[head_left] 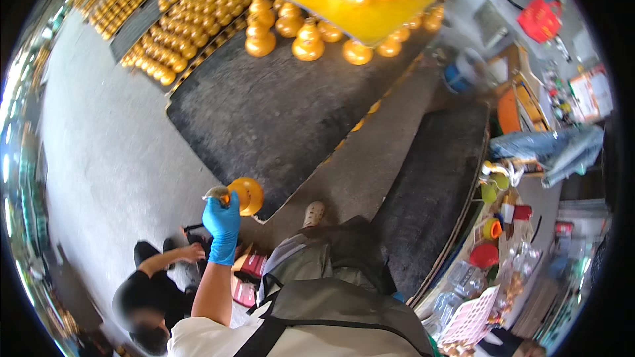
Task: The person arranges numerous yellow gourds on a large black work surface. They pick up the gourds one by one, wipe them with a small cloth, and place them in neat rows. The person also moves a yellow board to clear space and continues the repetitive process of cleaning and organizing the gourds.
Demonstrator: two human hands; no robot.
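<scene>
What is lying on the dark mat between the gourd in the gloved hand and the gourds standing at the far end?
Nothing: in the head view the black mat is bare between the orange gourd held in the gloved left hand and the standing gourds.

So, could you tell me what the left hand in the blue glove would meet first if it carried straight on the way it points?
The left hand points up-picture at the orange gourd-shaped piece it already grips; beyond that, probably the dark mat, though depth is unclear.
</scene>
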